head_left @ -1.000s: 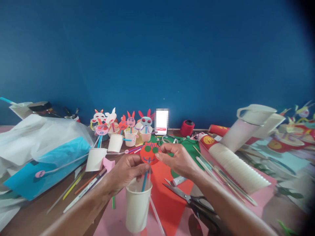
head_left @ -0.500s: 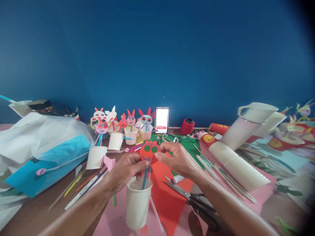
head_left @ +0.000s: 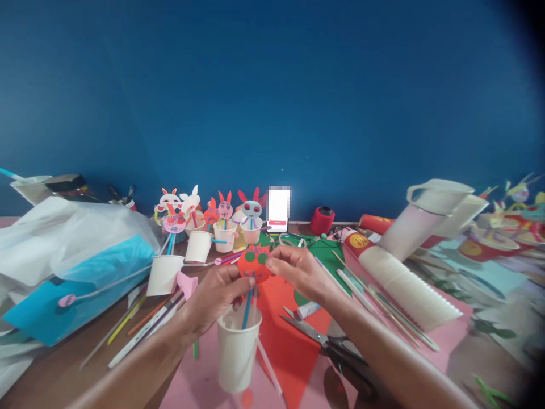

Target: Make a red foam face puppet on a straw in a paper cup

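A round red paper face [head_left: 252, 267] with green eyes and a drawn mouth stands on a blue straw [head_left: 247, 311] that goes down into a white paper cup [head_left: 237, 358]. My left hand [head_left: 221, 292] pinches the face's lower left edge, above the cup's rim. On the other side, my right hand [head_left: 298, 270] has its thumb and forefinger closed at the face's right edge, beside the green eye. Both hands are above red paper [head_left: 289, 346].
Scissors [head_left: 315, 332] and a glue stick [head_left: 307, 309] lie right of the cup. Finished cup figures [head_left: 198, 246] stand behind. A stack of cups [head_left: 404, 284] and a pitcher [head_left: 417, 221] are at the right, plastic wrapping [head_left: 76, 233] at the left.
The whole view has shifted slightly. The paper face is turned and tilted a little differently between my hands, and its mouth shows more clearly. Both hands keep nearly the same pose.
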The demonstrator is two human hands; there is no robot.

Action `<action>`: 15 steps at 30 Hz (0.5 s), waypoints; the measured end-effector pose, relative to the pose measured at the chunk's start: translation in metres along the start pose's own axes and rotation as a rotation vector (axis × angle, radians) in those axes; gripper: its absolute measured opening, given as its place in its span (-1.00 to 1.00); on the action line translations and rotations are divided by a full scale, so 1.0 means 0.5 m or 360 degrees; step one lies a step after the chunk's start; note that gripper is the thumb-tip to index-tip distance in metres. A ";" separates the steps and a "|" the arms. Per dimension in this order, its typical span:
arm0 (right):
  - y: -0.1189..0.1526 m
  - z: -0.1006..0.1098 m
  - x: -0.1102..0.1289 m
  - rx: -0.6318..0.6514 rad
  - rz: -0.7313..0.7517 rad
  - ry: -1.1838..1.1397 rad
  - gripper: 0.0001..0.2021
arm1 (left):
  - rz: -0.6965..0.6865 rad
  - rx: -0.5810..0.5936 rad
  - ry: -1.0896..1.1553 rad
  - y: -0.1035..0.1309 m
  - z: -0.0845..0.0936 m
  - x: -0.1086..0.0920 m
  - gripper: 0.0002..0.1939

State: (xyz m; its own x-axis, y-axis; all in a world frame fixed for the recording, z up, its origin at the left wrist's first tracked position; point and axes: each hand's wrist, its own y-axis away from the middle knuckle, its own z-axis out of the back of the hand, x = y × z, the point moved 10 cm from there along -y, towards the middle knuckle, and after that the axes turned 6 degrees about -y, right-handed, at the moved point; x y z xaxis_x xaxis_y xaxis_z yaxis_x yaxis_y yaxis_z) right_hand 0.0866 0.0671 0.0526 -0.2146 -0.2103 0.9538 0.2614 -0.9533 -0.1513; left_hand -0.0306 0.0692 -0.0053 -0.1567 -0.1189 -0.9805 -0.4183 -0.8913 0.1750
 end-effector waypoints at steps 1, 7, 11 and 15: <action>-0.003 -0.001 -0.006 0.0022 -0.0022 -0.0126 -0.78 | -0.0011 -0.0042 0.0002 -0.001 0.009 -0.002 -0.80; -0.024 -0.012 -0.052 0.0011 -0.0023 -0.0496 -0.71 | -0.0026 -0.0329 0.0176 -0.013 0.071 -0.002 -0.76; -0.026 -0.043 -0.091 0.0021 -0.0099 -0.0506 -0.69 | -0.0061 -0.0459 0.0217 -0.016 0.092 0.001 -0.76; -0.017 -0.069 -0.089 0.0043 -0.0085 -0.0357 -0.68 | -0.0124 -0.0546 0.0227 -0.012 0.097 -0.004 -0.76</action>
State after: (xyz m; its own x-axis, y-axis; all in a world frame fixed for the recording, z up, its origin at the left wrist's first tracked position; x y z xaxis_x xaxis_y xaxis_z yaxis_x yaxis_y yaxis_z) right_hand 0.0613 0.0773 0.0025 -0.0152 -0.1037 0.9945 0.2813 -0.9549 -0.0952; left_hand -0.0713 0.0962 -0.0002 0.0002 -0.0833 -0.9965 -0.0963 -0.9919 0.0829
